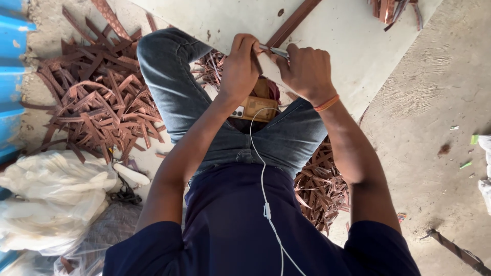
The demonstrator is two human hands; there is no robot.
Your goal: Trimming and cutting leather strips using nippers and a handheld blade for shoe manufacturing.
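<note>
A: At far left lies a heap of brown strips (97,102) on the floor, with white plastic bags (51,199) nearer. What has the person got?

B: The left hand (239,69) is curled shut, its fingers (245,43) pinching a small metal blade (273,50). The right hand (307,71) is closed too, gripping the same tool from the other side. The blade sits right between both sets of fingers, touching them, at the near end of a long brown strip (294,23) lying on the white board (348,46).

A: And the risk?

B: Probably a slip: the fingers crowd the blade, so a jerk could nick them. The phone (253,108) in the lap and its white cable (263,179) might also snag.
</note>
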